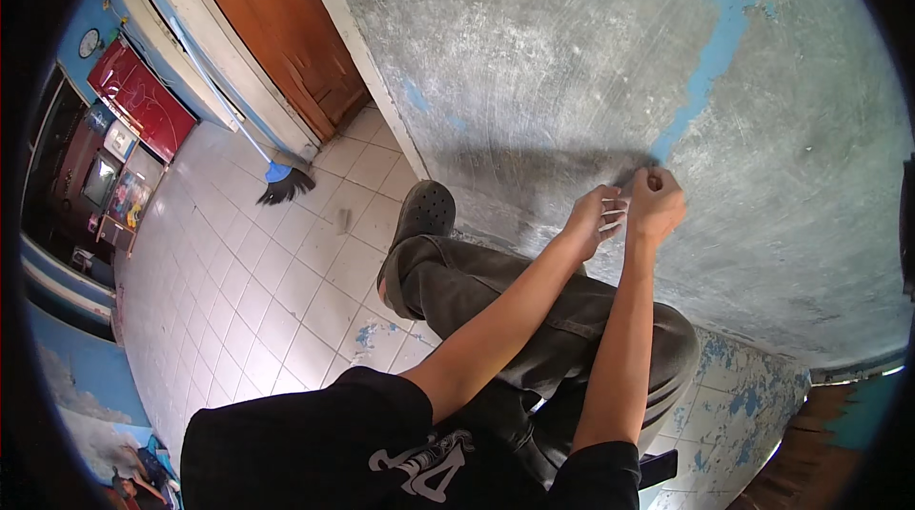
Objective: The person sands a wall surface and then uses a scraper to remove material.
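A grey, scuffed wall rises in front of me, crossed by a ragged strip of blue paint. My right hand is curled into a loose fist at the strip's lower end, close against the wall. Whether it grips a small tool is hidden by the fingers. Just to its left is my left hand, its fingers apart and pointing towards the right hand. A small greyish patch between the two hands is too unclear to name. Both forearms reach over my bent legs in dark trousers.
Paint flakes litter the floor tiles at lower right. A broom leans by the wooden door. A red refrigerator and a cabinet stand far left. Another person is at the bottom left.
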